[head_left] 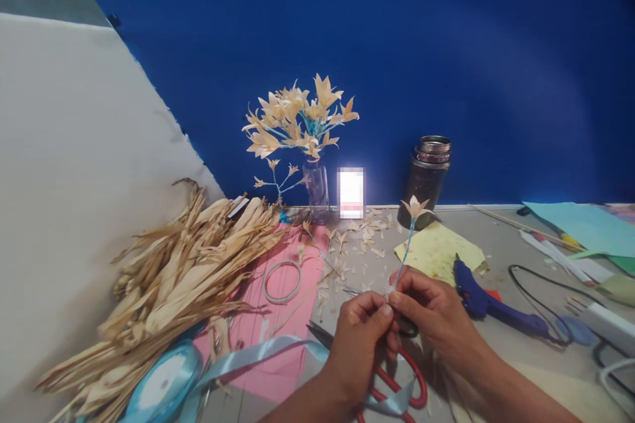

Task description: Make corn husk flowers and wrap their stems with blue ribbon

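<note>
Blue backdrop (446, 79): fills most of your upper frame, behind everything on the table.
Dry husks (198, 264): a long heap before you at centre-left, slanting from lower left towards the middle.
Pink sheet (272, 373): lower centre of the frame, partly under the husks.
Bouquet (297, 112): pale blooms in a glass vase (317, 191), upper centre, well apart from your hands.
Right hand (436, 310): lower right of centre; your thumb and fingers hold the single flower's stem low down.
Left hand (360, 337): lower centre, fingertips narrowed to a pinch beside the stem's foot; you cannot tell what lies between them.
Flask (425, 178): dark, uncapped, behind the flower.
Glue gun (489, 307): blue, lying just right of your right hand.
Scissors (421, 383): red-handled, beneath your hands, partly hidden.
Single flower (408, 239): right of centre, rising above your fingertips; its long axis runs nearly upright, bloom tilted slightly right. Your right hand is nearer the visible stem; your left meets it at the foot.
</note>
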A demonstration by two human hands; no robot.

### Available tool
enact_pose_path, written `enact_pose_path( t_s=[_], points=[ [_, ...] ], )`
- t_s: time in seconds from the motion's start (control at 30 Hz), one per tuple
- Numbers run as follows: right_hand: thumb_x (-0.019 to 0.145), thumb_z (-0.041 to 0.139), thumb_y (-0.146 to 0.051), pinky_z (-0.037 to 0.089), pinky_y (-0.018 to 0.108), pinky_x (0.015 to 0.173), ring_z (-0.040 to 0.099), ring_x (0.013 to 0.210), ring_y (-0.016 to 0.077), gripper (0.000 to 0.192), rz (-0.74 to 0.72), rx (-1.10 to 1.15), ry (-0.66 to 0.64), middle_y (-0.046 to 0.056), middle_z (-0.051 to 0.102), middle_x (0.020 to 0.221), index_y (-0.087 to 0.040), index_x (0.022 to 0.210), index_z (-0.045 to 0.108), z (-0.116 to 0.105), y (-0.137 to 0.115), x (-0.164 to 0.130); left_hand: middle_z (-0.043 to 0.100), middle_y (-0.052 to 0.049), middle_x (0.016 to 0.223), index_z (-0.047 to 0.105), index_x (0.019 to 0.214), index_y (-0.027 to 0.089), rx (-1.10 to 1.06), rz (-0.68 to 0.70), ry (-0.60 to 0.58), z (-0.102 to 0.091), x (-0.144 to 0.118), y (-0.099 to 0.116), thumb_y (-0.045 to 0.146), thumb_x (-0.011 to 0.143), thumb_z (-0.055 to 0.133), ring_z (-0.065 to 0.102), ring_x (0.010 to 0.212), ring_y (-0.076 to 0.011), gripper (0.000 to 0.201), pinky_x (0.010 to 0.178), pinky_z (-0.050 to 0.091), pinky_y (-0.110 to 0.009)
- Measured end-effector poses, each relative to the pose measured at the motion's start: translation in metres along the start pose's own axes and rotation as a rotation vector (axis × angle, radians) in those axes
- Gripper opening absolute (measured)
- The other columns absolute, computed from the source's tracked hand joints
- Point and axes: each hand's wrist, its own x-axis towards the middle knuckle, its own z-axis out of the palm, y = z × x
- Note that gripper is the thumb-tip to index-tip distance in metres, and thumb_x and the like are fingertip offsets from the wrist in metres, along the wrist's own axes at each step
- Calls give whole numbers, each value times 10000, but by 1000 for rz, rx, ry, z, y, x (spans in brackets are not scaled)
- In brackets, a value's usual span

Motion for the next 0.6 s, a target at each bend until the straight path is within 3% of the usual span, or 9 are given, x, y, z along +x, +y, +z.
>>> enact_pose_path(
  t_s=[0.17, 0.4, 0.6],
  points=[
    [819, 687, -497, 387, 256, 518, 486, 544, 124, 353, -2, 27, -25, -9, 567, 658, -198, 663, 584, -3, 0, 2, 574, 4, 566, 622, 741, 141, -3, 34, -13, -4, 2, -4, 535, 712, 793, 501, 488, -88, 430, 515, 420, -214],
    [845, 646, -446, 406, 264, 560, 510, 607, 150, 324, -138, -139, 38, -8, 550, 654, -209, 639, 563, -3, 3, 4, 561, 28, 610, 616, 785, 157, 29, 106, 236, -19, 16, 0, 601, 605, 843, 480, 500, -71, 530, 480, 368, -184],
    [917, 564, -287, 475, 263, 617, 591, 655, 163, 232, -427, -455, 111, 4, 598, 712, -222, 695, 554, -8, 3, 4, 563, 29, 586, 606, 736, 150, 13, 96, 251, -23, 22, -6, 658, 539, 848, 465, 433, -53, 596, 410, 314, -162]
  ],
)
